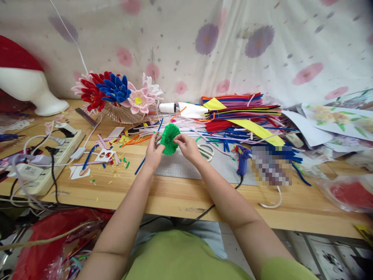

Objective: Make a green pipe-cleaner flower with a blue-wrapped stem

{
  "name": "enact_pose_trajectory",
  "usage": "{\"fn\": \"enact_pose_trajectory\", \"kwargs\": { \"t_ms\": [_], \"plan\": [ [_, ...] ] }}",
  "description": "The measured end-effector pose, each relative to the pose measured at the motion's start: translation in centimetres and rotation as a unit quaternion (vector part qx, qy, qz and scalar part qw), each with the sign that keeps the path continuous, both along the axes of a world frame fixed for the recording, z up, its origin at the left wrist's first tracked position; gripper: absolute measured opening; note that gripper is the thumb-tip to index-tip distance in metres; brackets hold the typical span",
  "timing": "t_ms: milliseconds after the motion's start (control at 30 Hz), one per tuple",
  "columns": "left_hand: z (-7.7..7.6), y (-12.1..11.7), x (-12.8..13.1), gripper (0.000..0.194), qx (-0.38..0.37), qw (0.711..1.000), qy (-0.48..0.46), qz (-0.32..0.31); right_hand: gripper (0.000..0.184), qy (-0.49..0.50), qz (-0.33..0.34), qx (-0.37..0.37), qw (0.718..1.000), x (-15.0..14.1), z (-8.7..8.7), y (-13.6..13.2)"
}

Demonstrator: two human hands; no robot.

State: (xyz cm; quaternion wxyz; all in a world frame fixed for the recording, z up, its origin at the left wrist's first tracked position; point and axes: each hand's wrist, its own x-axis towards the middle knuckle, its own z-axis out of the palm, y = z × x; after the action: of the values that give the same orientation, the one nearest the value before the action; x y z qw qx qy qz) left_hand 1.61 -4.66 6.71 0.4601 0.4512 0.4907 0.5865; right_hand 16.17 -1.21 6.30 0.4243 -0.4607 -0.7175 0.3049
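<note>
Left hand (154, 151) is gripping the fuzzy green pleated cup (169, 137) by its left side; right hand (187, 147) is pinching near its right edge. Cup is hanging above the grey mat (186, 171). Light fingertip pressure should be working best, sparing the ridges. Farther out, pale-looped scissors (206, 151) and a blue glue gun (242, 161) are lying; straight fuzzy stems (241, 116) are sitting bundled; plush-petalled flowers (116, 91) are fanning out behind.
</note>
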Motion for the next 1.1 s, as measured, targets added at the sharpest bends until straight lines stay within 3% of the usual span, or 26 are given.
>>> {"fn": "enact_pose_trajectory", "kwargs": {
  "t_ms": [133,333,533,767,867,1000,1100],
  "plan": [
    [-0.2,0.1,-0.2,0.059,0.012,1.000,0.001,0.003,0.012,0.075,-0.005,-0.045,0.996,1.1,-0.1,0.2],
    [-0.7,0.2,0.3,0.058,0.041,0.999,0.017,-0.004,0.011,-0.003,-0.015,0.048,0.999,-0.4,0.3,-0.6],
    [-0.7,0.2,0.6,0.058,0.052,0.999,0.009,-0.002,0.017,-0.039,-0.038,0.066,0.996,-2.7,0.6,-0.4],
    [-0.8,0.2,0.5,0.062,0.041,0.999,0.011,-0.007,0.010,-0.135,-0.059,0.114,0.982,-2.9,-0.5,0.3],
    [-0.7,0.1,0.5,0.062,0.028,1.000,-0.001,-0.009,0.013,-0.100,-0.054,0.114,0.987,-2.8,-0.5,0.2],
    [-0.4,0.1,0.5,0.056,0.000,0.999,-0.045,-0.018,0.021,0.042,-0.047,0.045,0.997,-2.4,-0.4,0.4],
    [-0.2,0.0,0.2,0.049,-0.026,0.994,-0.107,-0.011,0.018,0.123,-0.039,0.007,0.992,-1.6,-0.6,0.7]
  ]
}}
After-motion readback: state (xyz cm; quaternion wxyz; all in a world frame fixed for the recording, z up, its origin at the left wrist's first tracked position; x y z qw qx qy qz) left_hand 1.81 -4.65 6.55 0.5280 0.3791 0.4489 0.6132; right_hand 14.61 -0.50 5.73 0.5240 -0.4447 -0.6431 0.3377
